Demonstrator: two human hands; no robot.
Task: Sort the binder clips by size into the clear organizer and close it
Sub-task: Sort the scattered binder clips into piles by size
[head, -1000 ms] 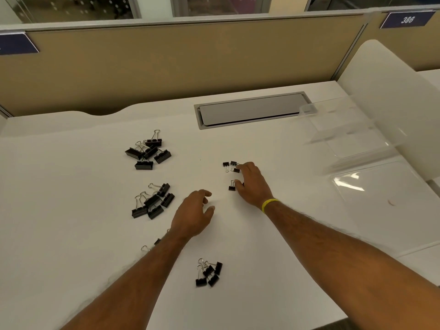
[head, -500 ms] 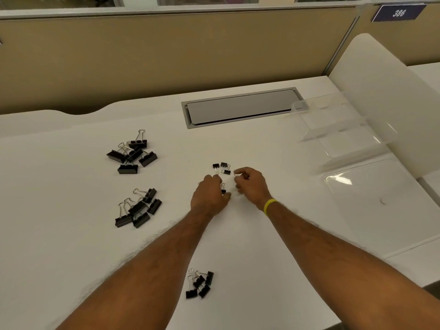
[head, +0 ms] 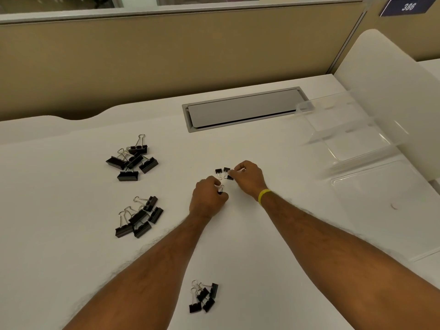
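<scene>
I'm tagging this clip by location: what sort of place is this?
Most likely an open-plan office cubicle: a tan partition wall behind the white desk, a numbered plate reading 386, and a cable hatch.

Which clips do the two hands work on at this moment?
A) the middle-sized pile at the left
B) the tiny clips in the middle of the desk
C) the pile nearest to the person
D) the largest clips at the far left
B: the left hand pinches one tiny clip, and the right hand has its curled fingers on a second tiny clip, mid-desk.
</scene>
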